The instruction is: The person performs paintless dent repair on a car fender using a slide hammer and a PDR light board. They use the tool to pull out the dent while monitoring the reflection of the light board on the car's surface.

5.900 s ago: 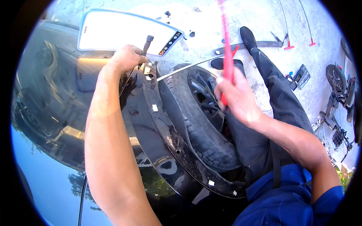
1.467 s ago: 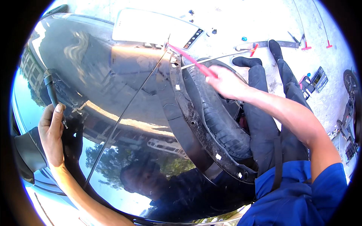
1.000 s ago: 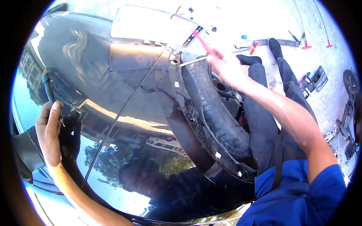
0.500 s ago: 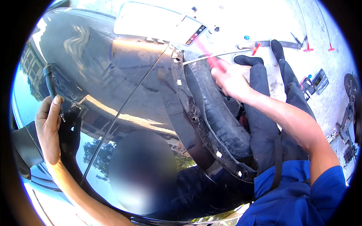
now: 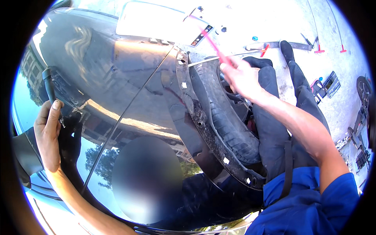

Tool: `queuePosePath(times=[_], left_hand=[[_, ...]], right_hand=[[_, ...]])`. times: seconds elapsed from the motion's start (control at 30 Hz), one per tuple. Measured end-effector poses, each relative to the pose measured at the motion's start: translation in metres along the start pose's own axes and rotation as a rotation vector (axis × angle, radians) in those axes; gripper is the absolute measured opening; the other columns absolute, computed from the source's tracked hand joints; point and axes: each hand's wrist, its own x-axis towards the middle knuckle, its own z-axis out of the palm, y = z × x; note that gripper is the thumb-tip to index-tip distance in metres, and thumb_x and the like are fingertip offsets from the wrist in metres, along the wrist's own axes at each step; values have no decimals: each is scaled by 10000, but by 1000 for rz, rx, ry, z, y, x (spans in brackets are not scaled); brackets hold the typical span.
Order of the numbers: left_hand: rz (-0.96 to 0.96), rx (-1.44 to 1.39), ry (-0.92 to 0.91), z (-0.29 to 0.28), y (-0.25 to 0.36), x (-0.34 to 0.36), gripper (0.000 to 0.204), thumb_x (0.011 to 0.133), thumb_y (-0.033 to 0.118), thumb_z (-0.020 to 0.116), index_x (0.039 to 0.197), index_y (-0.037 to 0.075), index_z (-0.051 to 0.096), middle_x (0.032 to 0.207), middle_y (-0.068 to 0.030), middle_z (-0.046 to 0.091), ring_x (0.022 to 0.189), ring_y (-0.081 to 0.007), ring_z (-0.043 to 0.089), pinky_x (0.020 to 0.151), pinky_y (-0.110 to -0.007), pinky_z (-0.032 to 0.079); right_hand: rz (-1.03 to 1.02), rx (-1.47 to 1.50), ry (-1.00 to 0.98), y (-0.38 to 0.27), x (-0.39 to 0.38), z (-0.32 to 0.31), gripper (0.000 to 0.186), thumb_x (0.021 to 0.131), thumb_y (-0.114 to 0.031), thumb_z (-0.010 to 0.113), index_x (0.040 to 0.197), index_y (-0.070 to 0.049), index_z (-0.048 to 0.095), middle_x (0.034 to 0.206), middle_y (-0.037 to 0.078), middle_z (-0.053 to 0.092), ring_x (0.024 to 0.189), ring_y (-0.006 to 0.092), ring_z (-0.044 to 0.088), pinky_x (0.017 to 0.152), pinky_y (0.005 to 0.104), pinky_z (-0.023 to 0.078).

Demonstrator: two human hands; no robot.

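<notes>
Upright over the glossy dark car panel (image 5: 137, 90), my left hand (image 5: 47, 135) grips a dark, round-handled tool (image 5: 49, 86). A thin metal tip pokes out below the fingers, close to the panel; whether it touches I cannot tell. My right hand (image 5: 244, 80) is raised over the wheel, closed round a slim red stick-like tool (image 5: 213, 45). Motion smears that tool, and its far end points up and left. Beneath that hand are the tyre (image 5: 229, 121) and the bare wheel-arch edge (image 5: 200, 124). A metal rod (image 5: 205, 60) with a red T-shaped handle (image 5: 264, 50) reaches into the arch.
A white board (image 5: 152, 21) with a dark marked strip stands beyond the panel. Two long rods with red handles (image 5: 319, 51) lie on the pale ground. A wing mirror (image 5: 27, 152) sticks out by my left wrist. Farther right is a bicycle-like frame (image 5: 358, 133).
The red tool has swung from a heavy blur near my right hand to a longer line up and left. The left hand and its tool are almost unmoved; the view has shifted slightly.
</notes>
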Motion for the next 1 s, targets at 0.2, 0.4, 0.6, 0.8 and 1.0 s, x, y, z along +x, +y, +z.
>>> queuePosePath(times=[0.2, 0.4, 0.6, 0.8, 1.0], left_hand=[[10, -17, 6, 1, -1, 3, 341, 1018, 402, 632, 992, 68, 696, 648, 83, 355, 561, -19, 278, 522, -221, 199], [17, 4, 19, 3, -1, 1, 332, 1021, 397, 628, 988, 73, 696, 646, 82, 350, 559, -18, 272, 519, -226, 196], [-8, 15, 25, 3, 2, -1, 334, 1025, 400, 621, 978, 78, 698, 642, 80, 343, 557, -19, 267, 523, -226, 191], [49, 6, 21, 2, 0, 3, 332, 1025, 400, 623, 974, 80, 697, 642, 83, 344, 554, -18, 266, 519, -227, 186], [24, 1, -3, 0, -2, -2, 320, 1023, 385, 630, 972, 76, 695, 643, 87, 352, 553, -10, 274, 511, -222, 189]], right_hand=[[46, -305, -350, 0, -7, -1, 321, 964, -244, 555, 1109, 38, 606, 842, 146, 646, 851, 231, 643, 805, 411, 501], [71, 87, -35, -5, -10, 2, 352, 970, -267, 568, 1134, 42, 608, 839, 148, 650, 835, 226, 653, 781, 404, 513], [30, -74, -153, 4, -5, -1, 348, 976, -261, 574, 1145, 42, 596, 800, 109, 646, 740, 202, 634, 691, 374, 507], [8, 0, -144, 13, -11, 5, 285, 980, -234, 568, 1073, 34, 587, 800, 60, 618, 754, 173, 630, 696, 357, 506], [150, 162, -127, 1, -10, 4, 312, 992, -259, 567, 1116, 27, 580, 821, 76, 619, 806, 180, 626, 752, 380, 518]])
